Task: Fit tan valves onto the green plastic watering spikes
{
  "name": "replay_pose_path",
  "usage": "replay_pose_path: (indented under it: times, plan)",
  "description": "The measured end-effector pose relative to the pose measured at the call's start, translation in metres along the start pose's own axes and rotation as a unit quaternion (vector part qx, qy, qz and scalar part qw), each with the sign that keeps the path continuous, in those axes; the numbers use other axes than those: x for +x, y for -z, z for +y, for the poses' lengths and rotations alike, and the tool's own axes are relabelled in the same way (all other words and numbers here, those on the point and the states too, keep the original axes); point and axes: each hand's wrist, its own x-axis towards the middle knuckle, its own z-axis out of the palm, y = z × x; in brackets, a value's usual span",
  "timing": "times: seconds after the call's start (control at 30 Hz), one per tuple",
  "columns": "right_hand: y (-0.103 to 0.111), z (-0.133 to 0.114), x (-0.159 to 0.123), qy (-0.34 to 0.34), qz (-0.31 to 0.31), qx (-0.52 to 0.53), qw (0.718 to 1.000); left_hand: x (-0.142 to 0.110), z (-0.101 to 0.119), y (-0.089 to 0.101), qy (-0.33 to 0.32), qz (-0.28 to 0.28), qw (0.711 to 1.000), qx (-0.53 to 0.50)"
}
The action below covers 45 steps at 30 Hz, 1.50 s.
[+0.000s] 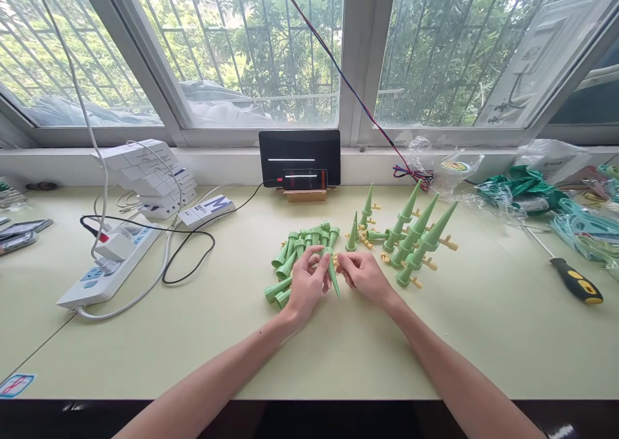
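Observation:
My left hand [309, 283] is closed around a green plastic watering spike [333, 279], whose point is aimed down toward me. From the right, my right hand [365, 274] pinches a small yellow valve [337, 263] against the spike's side; the fingers hide most of it. Beside my left hand lies a pile of green spike bodies [290, 258] with open ends. Past my right hand, several green spikes with yellow valves [418, 236] stand point up. A shorter green cone [353, 234] stands near them, among loose yellow valves [385, 257].
A phone [304, 180] and a dark tablet [300, 146] lean at the window. On the left are a power strip [111, 258], cables and stacked white boxes [155, 175]. A screwdriver [578, 281] and plastic bags [527, 187] lie on the right.

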Motion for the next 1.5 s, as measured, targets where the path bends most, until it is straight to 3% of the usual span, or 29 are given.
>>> replay_pose_path:
  times: [0.3,0.57,0.73,0.87,1.0,1.3,1.5]
  plan:
    - [0.000,0.001,0.000,-0.085,-0.027,0.135,0.987,0.000,-0.005,0.000,-0.035,-0.002,0.999,0.024]
    - [0.004,-0.004,-0.001,-0.181,-0.065,0.249,0.949,0.000,-0.014,0.004,-0.072,-0.020,0.996,0.054]
    - [0.004,-0.003,0.000,-0.191,-0.070,0.270,0.941,-0.001,-0.013,0.003,-0.084,-0.030,0.993,0.072]
    - [0.000,-0.005,0.000,-0.159,-0.046,0.223,0.961,-0.001,-0.007,0.002,-0.055,-0.019,0.997,0.049]
    - [-0.004,-0.007,0.000,-0.080,-0.004,0.162,0.984,0.002,-0.002,0.002,-0.002,-0.021,1.000,0.007]
    - [-0.003,-0.002,-0.001,0.043,0.026,0.091,0.995,0.004,-0.002,0.002,0.107,-0.019,0.990,-0.087]
    - [-0.003,-0.002,-0.003,0.089,0.052,0.007,0.995,0.003,0.001,0.002,0.153,-0.016,0.982,-0.113]
